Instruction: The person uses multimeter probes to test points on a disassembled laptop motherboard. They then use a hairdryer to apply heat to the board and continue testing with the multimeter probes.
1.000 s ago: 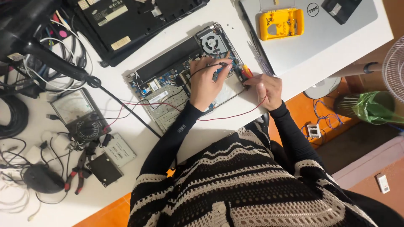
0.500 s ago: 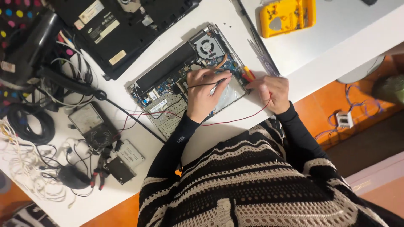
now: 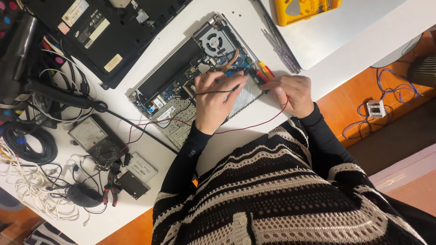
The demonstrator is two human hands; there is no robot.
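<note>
While probing the opened laptop (image 3: 200,77) on the white surface (image 3: 254,131): left hand (image 3: 215,100) pinching the black probe (image 3: 227,90), right hand (image 3: 290,93) closed on the red probe (image 3: 263,75), both tips on the board. Bottom cover off, testing apparently midway; reassembly not begun.

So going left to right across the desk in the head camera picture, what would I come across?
Coiled black cable → analog meter → opened laptop base → left hand with the black probe → right hand with the red probe → small white box on the floor.
</note>
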